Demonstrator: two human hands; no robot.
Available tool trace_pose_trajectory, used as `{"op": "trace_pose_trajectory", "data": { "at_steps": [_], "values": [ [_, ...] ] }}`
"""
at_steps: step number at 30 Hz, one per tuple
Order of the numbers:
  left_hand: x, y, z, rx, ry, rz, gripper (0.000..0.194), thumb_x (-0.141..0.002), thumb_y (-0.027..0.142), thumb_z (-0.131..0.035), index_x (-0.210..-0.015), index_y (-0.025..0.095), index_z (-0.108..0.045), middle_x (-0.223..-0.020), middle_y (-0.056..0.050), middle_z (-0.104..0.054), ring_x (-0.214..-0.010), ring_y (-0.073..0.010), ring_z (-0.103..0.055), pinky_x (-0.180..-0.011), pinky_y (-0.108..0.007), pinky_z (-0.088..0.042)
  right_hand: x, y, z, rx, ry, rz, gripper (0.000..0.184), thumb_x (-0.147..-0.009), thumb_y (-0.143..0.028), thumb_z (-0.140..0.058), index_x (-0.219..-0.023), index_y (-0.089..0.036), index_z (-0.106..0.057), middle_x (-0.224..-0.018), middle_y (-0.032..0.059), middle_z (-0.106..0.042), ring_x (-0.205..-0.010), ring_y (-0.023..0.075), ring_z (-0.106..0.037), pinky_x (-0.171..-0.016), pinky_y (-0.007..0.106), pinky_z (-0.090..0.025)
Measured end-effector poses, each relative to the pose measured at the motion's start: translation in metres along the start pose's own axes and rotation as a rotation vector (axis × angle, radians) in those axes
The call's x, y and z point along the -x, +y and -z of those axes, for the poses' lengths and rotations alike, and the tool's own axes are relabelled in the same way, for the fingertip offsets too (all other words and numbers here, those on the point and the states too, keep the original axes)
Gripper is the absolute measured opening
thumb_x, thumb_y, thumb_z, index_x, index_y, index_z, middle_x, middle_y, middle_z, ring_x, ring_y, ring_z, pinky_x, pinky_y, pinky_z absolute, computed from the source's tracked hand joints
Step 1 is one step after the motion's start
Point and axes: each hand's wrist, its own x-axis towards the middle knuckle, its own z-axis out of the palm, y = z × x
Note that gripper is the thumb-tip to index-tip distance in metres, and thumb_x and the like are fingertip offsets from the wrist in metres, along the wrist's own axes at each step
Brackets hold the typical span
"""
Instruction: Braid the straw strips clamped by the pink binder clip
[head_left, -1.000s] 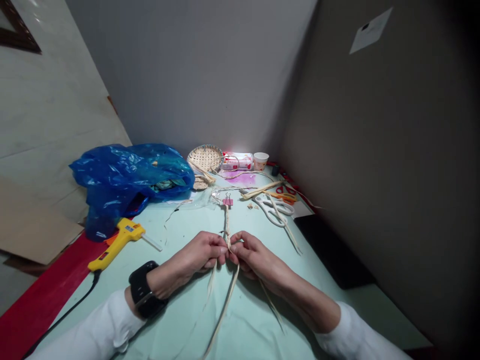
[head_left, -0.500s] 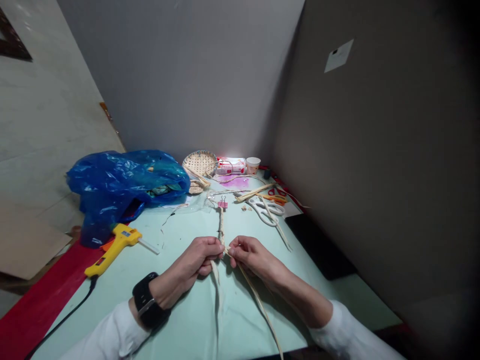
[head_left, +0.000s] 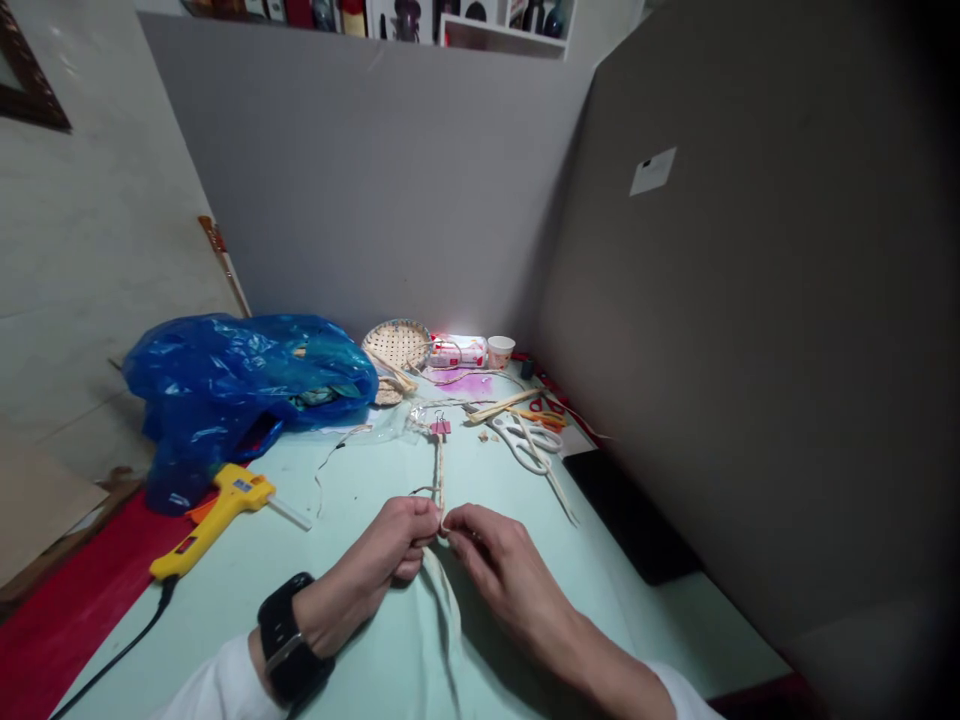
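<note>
A thin braid of pale plant fibre (head_left: 440, 465) runs from a pink binder clip (head_left: 440, 428) on the table straight toward me. My left hand (head_left: 384, 558), with a black watch (head_left: 291, 640) on its wrist, pinches the braid's near end between thumb and forefinger. From beneath those fingers a pale flat strand (head_left: 448, 590) hangs down over the table. Close against the left fingertips, my right hand (head_left: 506, 565) is closed in a pinch on a fibre strand at the braid's end. Most of that strand is hidden behind the right hand.
At left lie a yellow glue gun (head_left: 214, 525) and a blue plastic bag (head_left: 247, 370). Toward the back are a woven basket (head_left: 397, 343), a paper cup (head_left: 500, 352), white-handled scissors (head_left: 525, 445) and loose fibre strips (head_left: 506, 405). A black flat object (head_left: 634, 515) lies along the right partition (head_left: 750, 330).
My right hand has turned and moved in against the left fingertips. The strand that trailed to the lower right no longer shows. The view has tilted up, revealing a shelf above the partition.
</note>
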Motion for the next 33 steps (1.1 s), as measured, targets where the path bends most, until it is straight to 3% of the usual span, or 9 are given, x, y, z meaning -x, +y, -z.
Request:
{"op": "trace_pose_trajectory", "data": {
  "at_steps": [5, 9, 12, 14, 18, 20, 24, 29, 33],
  "values": [
    [0.003, -0.002, 0.002, 0.056, -0.008, -0.053, 0.028, -0.073, 0.034, -0.061, -0.068, 0.019, -0.038, -0.056, 0.011, -0.021, -0.047, -0.0035, -0.01, -0.041, -0.02, -0.006, 0.009, 0.001, -0.018, 0.673, 0.12, 0.273, 0.024, -0.078, -0.006, -0.058, -0.1, -0.016, -0.061, -0.078, 0.0049, -0.059, -0.068, 0.0188, -0.05, -0.053, 0.03, -0.026],
    [0.002, -0.008, 0.002, -0.061, 0.0, -0.091, 0.02, -0.075, 0.031, -0.057, -0.069, 0.018, -0.044, -0.055, 0.009, -0.031, -0.043, -0.0032, -0.018, -0.04, -0.02, -0.01, 0.012, 0.003, -0.025, 0.803, 0.192, 0.449, 0.029, -0.074, 0.0, -0.058, -0.101, -0.009, -0.062, -0.076, 0.0065, -0.06, -0.068, 0.02, -0.048, -0.054, 0.032, -0.028],
    [0.0, -0.009, 0.003, -0.187, 0.049, -0.1, 0.019, -0.075, 0.032, -0.056, -0.068, 0.018, -0.046, -0.052, 0.009, -0.034, -0.04, -0.0039, -0.022, -0.039, -0.021, -0.013, 0.01, 0.003, -0.019, 0.688, 0.127, 0.411, 0.022, -0.079, -0.007, -0.056, -0.099, -0.011, -0.062, -0.078, 0.0066, -0.061, -0.071, 0.0196, -0.049, -0.055, 0.031, -0.029],
    [0.0, -0.008, 0.004, -0.268, 0.061, -0.147, 0.02, -0.075, 0.033, -0.056, -0.067, 0.017, -0.047, -0.052, 0.008, -0.035, -0.042, -0.0047, -0.025, -0.04, -0.022, -0.015, 0.005, 0.003, -0.011, 0.511, 0.059, 0.283, 0.012, -0.085, -0.017, -0.052, -0.09, -0.015, -0.063, -0.078, 0.0053, -0.061, -0.071, 0.0176, -0.05, -0.057, 0.029, -0.03],
    [0.002, -0.005, 0.007, -0.347, 0.048, -0.221, 0.023, -0.074, 0.034, -0.057, -0.064, 0.016, -0.047, -0.054, 0.008, -0.034, -0.046, -0.006, -0.026, -0.043, -0.022, -0.017, -0.009, 0.008, 0.007, 0.099, -0.083, -0.038, 0.042, -0.096, -0.04, -0.039, -0.068, -0.015, -0.06, -0.06, -0.0004, -0.054, -0.057, 0.0111, -0.045, -0.056, 0.025, -0.03],
    [0.002, -0.004, 0.007, -0.339, 0.041, -0.223, 0.024, -0.075, 0.036, -0.057, -0.064, 0.017, -0.046, -0.053, 0.009, -0.031, -0.046, -0.0065, -0.026, -0.043, -0.022, -0.017, -0.017, 0.011, 0.013, -0.008, -0.1, -0.107, 0.041, -0.094, -0.044, -0.042, -0.073, -0.015, -0.062, -0.061, -0.001, -0.055, -0.058, 0.0108, -0.046, -0.057, 0.024, -0.031],
    [0.004, -0.005, 0.005, -0.327, 0.033, -0.218, 0.028, -0.074, 0.04, -0.057, -0.065, 0.019, -0.043, -0.053, 0.009, -0.028, -0.045, -0.0069, -0.024, -0.043, -0.022, -0.016, -0.03, 0.011, 0.018, -0.079, -0.144, -0.127, 0.026, -0.084, -0.038, -0.059, -0.093, -0.014, -0.062, -0.074, 0.0016, -0.063, -0.069, 0.0137, -0.054, -0.061, 0.023, -0.035],
    [0.005, -0.004, 0.006, -0.463, 0.083, -0.268, 0.025, -0.077, 0.041, -0.052, -0.066, 0.018, -0.047, -0.054, 0.007, -0.035, -0.048, -0.0089, -0.027, -0.047, -0.023, -0.02, -0.041, 0.011, 0.008, -0.33, -0.402, -0.166, 0.025, -0.088, -0.038, -0.049, -0.078, -0.015, -0.053, -0.063, -0.0018, -0.053, -0.055, 0.0097, -0.047, -0.054, 0.021, -0.034],
    [0.008, 0.001, 0.009, -0.572, 0.156, -0.314, 0.023, -0.074, 0.033, -0.054, -0.058, 0.017, -0.051, -0.054, 0.004, -0.038, -0.055, -0.0116, -0.033, -0.054, -0.024, -0.024, -0.042, 0.018, -0.002, -0.273, -0.27, -0.077, 0.031, -0.088, -0.034, -0.048, -0.061, -0.017, -0.044, -0.058, -0.0038, -0.041, -0.056, 0.0085, -0.035, -0.051, 0.022, -0.026]
  ]
}}
